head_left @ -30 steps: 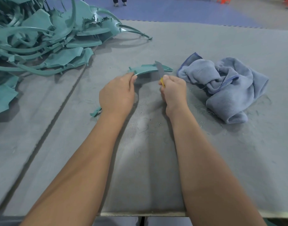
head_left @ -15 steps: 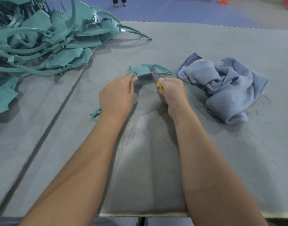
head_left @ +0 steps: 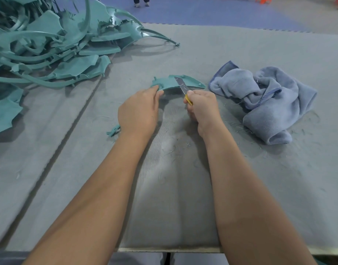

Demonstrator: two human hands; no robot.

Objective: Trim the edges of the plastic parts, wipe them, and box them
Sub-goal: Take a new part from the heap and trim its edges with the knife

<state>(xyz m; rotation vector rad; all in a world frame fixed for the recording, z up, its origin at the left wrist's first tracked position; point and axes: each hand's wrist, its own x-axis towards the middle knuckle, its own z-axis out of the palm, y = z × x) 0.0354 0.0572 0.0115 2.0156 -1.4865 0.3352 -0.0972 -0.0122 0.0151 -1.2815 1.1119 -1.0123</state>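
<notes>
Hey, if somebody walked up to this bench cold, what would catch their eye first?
Probably the tangled heap of teal plastic parts piled at the far left of the grey table. Next, at the centre, the left hand holds one curved teal part while the right hand grips a yellow-handled knife with its blade laid across that part. A crumpled blue towel lies just to the right.

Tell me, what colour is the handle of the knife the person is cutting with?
Yellow. The knife handle peeks out of the right hand, clearest in the head view.
</notes>
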